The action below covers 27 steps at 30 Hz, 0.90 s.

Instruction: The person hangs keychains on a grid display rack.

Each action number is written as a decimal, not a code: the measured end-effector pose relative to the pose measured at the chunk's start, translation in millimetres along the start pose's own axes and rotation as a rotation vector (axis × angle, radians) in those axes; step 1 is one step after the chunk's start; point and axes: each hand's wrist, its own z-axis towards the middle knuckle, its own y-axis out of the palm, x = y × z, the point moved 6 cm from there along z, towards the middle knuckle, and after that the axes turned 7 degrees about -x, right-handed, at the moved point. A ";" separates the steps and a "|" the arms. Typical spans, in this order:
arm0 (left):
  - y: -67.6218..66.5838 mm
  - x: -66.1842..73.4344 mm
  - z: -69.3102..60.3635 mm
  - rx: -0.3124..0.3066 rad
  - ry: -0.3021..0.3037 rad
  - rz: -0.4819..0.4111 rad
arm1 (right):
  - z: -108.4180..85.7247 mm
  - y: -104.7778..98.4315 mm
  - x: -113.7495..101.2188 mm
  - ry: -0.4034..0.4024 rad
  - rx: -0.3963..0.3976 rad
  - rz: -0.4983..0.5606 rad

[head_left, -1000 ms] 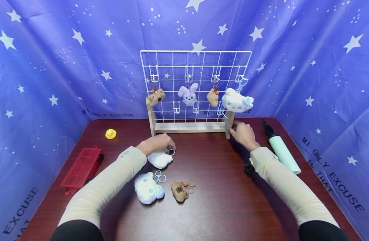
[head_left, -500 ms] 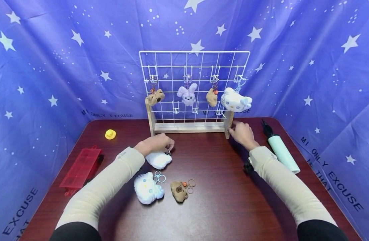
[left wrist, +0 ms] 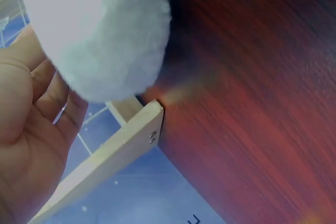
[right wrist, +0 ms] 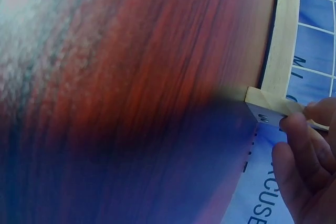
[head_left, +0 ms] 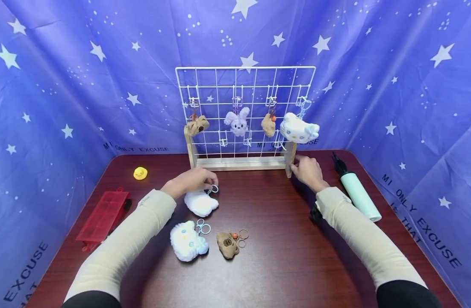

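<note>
My left hand (head_left: 191,180) pinches at the ring end of a white plush keychain (head_left: 201,203), whose fluffy body hangs low over the table. Up close in the left wrist view the white plush (left wrist: 105,35) hides part of the fingers. My right hand (head_left: 308,172) grips the right wooden leg (head_left: 291,160) of a white wire grid rack (head_left: 254,77), thumb and fingers on the wood (right wrist: 268,103). On the rack hang a brown plush (head_left: 198,125), a lilac bunny plush (head_left: 238,122), a second brown plush (head_left: 268,125) and a white cat plush (head_left: 298,128).
A white cat plush keychain (head_left: 188,241) and a brown bear keychain (head_left: 228,245) lie on the table (head_left: 278,265) in front. A red case (head_left: 103,215) and a yellow duck (head_left: 140,173) are at left. A mint-green hand pump (head_left: 360,196) lies at right.
My left hand has shifted slightly left and its keychain's ring now shows below the fingertips. The right hand stays on the rack's leg. The head view has moved a little.
</note>
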 end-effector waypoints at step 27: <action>-27.6 -1.6 -22.3 0.205 -0.048 -0.154 | 2.2 0.8 1.7 0.006 -0.055 -0.040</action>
